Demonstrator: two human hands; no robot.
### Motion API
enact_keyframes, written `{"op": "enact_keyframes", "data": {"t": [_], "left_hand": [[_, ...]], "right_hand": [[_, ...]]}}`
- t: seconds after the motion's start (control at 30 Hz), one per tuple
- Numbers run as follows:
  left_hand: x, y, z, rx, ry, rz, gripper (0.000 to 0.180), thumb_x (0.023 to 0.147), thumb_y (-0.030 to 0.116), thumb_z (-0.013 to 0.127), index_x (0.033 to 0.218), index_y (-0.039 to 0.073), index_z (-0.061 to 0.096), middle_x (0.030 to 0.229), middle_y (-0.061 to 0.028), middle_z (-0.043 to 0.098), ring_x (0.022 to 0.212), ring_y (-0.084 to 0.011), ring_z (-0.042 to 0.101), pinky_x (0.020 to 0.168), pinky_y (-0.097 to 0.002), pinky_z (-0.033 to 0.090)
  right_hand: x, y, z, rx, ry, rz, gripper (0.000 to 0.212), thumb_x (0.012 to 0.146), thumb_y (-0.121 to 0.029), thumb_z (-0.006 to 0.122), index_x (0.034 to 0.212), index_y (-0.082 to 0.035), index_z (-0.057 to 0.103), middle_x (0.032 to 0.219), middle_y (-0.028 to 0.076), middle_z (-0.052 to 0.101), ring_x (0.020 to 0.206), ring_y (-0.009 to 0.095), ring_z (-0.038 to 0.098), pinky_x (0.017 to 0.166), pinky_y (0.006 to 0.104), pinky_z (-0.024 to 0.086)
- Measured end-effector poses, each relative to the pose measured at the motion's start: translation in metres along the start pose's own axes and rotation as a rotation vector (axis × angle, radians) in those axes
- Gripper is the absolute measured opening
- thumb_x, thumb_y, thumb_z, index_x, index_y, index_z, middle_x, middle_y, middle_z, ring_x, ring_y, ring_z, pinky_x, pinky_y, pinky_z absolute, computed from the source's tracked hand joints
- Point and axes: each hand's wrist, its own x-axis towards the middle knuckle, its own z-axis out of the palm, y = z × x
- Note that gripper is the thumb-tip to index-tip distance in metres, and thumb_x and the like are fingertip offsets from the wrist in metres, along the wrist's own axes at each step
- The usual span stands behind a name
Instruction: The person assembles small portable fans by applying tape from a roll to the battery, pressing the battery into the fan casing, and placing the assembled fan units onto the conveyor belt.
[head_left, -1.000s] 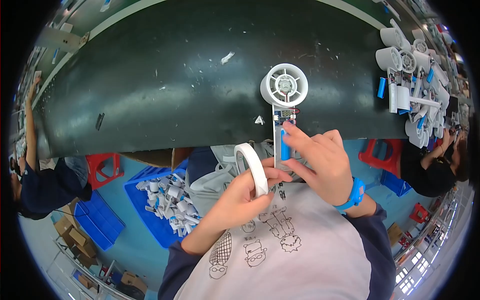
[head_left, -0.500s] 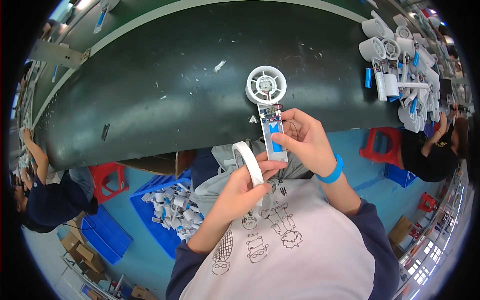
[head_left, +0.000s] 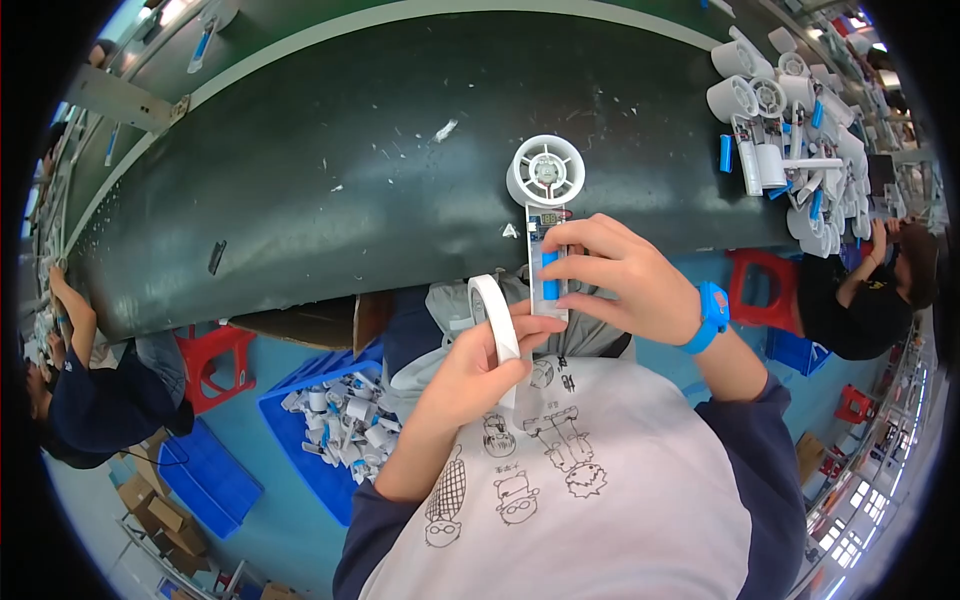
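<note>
A white handheld fan (head_left: 546, 190) lies at the table's front edge, its round head away from me and its open handle pointing toward me. Inside the handle are a small circuit board (head_left: 541, 228) with a display and a blue cylindrical battery (head_left: 549, 284). My right hand (head_left: 640, 285) is closed over the handle from the right, fingertips on the battery and thumb near the handle's lower end. My left hand (head_left: 465, 375) grips a roll of white tape (head_left: 498, 318), and its fingertips reach under the handle's near end.
Fan parts and blue batteries are heaped on the table (head_left: 400, 190) at right. A blue crate (head_left: 290, 420) of white parts stands below left. Red stools (head_left: 215, 368) flank me, with a person (head_left: 110, 400) at left and another (head_left: 850, 310) at right. Scraps dot the tabletop.
My right hand has turned over the handle, its fingers now lying across the board and battery; the wires it held beside the handle are mostly covered. The fan sits slightly straighter.
</note>
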Motion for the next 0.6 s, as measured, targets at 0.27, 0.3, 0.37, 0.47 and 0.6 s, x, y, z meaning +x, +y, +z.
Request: {"op": "enact_keyframes", "data": {"t": [0.27, 0.3, 0.37, 0.47, 0.6], "left_hand": [[0.005, 0.000, -0.004, -0.009, -0.025, 0.017, 0.044, 0.074, -0.012, 0.040, 0.116, -0.011, 0.054, 0.126, -0.0177, 0.050, 0.124, -0.0231, 0.048, 0.110, -0.0339, 0.033], [0.004, 0.001, -0.001, 0.004, -0.015, 0.032, 0.044, 0.074, -0.012, 0.040, 0.116, -0.011, 0.054, 0.126, -0.0177, 0.050, 0.124, -0.0231, 0.048, 0.110, -0.0339, 0.033], [0.002, 0.005, -0.001, 0.036, -0.024, 0.067, 0.044, 0.074, -0.011, 0.041, 0.115, -0.009, 0.056, 0.126, -0.0162, 0.051, 0.124, -0.0221, 0.047, 0.110, -0.0336, 0.033], [0.003, -0.001, -0.004, 0.009, -0.045, 0.050, 0.044, 0.076, -0.011, 0.041, 0.116, -0.006, 0.057, 0.132, -0.0151, 0.047, 0.125, -0.0225, 0.046, 0.110, -0.0337, 0.032], [0.001, 0.004, 0.000, 0.048, -0.103, 0.143, 0.041, 0.077, -0.011, 0.043, 0.115, -0.004, 0.056, 0.136, -0.0162, 0.043, 0.125, -0.0244, 0.047, 0.110, -0.0362, 0.033]], "right_hand": [[0.023, 0.009, -0.016, -0.571, -0.344, -0.482, 0.029, 0.072, -0.008, 0.070, 0.098, -0.001, 0.062, 0.108, 0.010, 0.054, 0.091, 0.024, 0.055, 0.078, 0.0311, 0.051], [0.026, 0.014, -0.017, -0.566, -0.334, -0.543, 0.031, 0.072, -0.009, 0.071, 0.100, 0.000, 0.063, 0.110, 0.011, 0.053, 0.091, 0.024, 0.055, 0.079, 0.0307, 0.050], [0.025, 0.012, -0.020, -0.388, -0.110, -0.390, 0.041, 0.072, -0.010, 0.072, 0.109, 0.001, 0.059, 0.113, 0.012, 0.052, 0.090, 0.023, 0.056, 0.079, 0.0304, 0.050], [0.009, -0.003, 0.005, 0.153, 0.163, 0.338, 0.083, 0.079, -0.008, 0.070, 0.145, -0.001, 0.021, 0.124, 0.016, 0.048, 0.097, 0.020, 0.056, 0.084, 0.0303, 0.047], [0.047, 0.027, 0.046, 0.516, 0.282, 0.338, 0.074, 0.087, -0.004, 0.057, 0.147, 0.001, 0.014, 0.136, 0.019, 0.044, 0.122, 0.022, 0.047, 0.100, 0.0322, 0.038]]}}
